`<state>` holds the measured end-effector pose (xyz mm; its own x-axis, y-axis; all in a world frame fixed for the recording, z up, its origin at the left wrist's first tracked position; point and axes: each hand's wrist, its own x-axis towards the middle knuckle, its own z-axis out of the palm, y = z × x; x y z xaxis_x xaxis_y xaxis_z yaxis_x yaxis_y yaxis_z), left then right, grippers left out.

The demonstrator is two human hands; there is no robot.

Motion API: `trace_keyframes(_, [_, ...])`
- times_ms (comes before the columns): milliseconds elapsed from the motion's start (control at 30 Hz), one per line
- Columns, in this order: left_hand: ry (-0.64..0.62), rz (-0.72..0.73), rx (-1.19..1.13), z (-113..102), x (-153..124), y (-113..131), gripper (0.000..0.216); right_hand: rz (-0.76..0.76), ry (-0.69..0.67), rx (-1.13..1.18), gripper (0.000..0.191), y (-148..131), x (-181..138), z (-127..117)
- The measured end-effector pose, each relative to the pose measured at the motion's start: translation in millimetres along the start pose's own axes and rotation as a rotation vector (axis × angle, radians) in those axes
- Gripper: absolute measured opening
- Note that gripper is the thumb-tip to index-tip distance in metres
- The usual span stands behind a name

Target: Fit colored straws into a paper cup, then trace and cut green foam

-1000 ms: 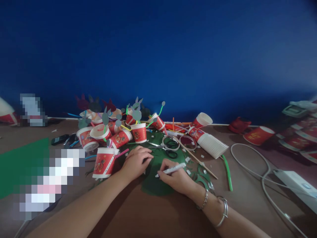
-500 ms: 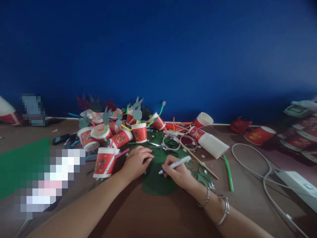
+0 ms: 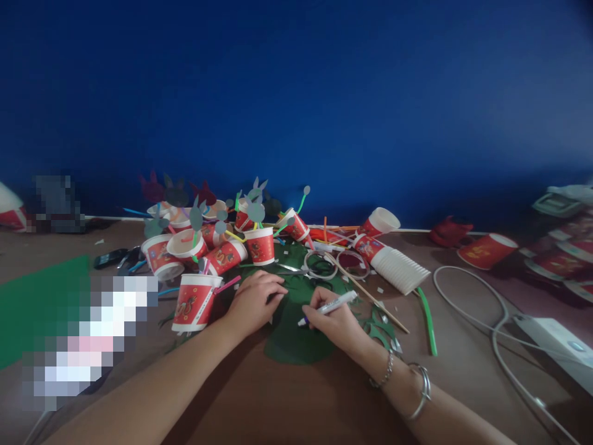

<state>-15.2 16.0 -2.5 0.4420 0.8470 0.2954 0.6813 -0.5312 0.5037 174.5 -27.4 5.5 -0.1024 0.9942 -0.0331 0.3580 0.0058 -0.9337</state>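
Dark green paper [image 3: 296, 347] lies on the table in front of me. My left hand [image 3: 256, 301] rests palm down on its left part, fingers stretched out. In my right hand [image 3: 330, 320] is a white marker [image 3: 341, 301], its purple tip pointing left, close above or on the paper; contact cannot be made out. Scissors [image 3: 291, 269] lie beyond my hands, their handles partly hidden among round tape rolls [image 3: 353, 264]. Left of my left hand stands a red paper cup [image 3: 191, 304] with a pink straw. Green paper scraps [image 3: 380, 334] lie beside my right hand.
Behind my hands several red paper cups [image 3: 259, 247] carry straws and paper animal heads. A nested cup stack [image 3: 393, 266], a wooden stick [image 3: 382, 311] and a green straw [image 3: 428, 327] lie to the right, near a white cable [image 3: 498, 346]. Green sheets [image 3: 41, 309] lie left.
The view has shifted very slightly. My left hand stays flat on the paper, and the marker in my right hand has hardly moved.
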Motion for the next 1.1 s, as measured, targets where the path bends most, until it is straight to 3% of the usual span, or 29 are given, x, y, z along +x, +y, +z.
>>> trace_keyframes(433, [0.008,0.008,0.001,0.9,-0.2,-1.1,0.016,-0.082,0.039,-0.166,0.021,0.8,-2.3,2.2])
trace_keyframes(567, [0.008,0.011,0.005,0.5,-0.4,-1.0,0.016,-0.033,0.07,-0.092,0.021,1.5,-0.7,0.7])
trace_keyframes(700, [0.004,0.012,0.008,0.5,-0.2,-0.8,0.017,-0.003,0.029,-0.004,0.022,-0.5,-0.1,-0.6])
trace_keyframes(1100, [-0.011,0.004,0.002,-0.8,0.0,-0.1,0.018,-0.068,-0.025,-0.124,0.022,-3.4,-3.7,1.5])
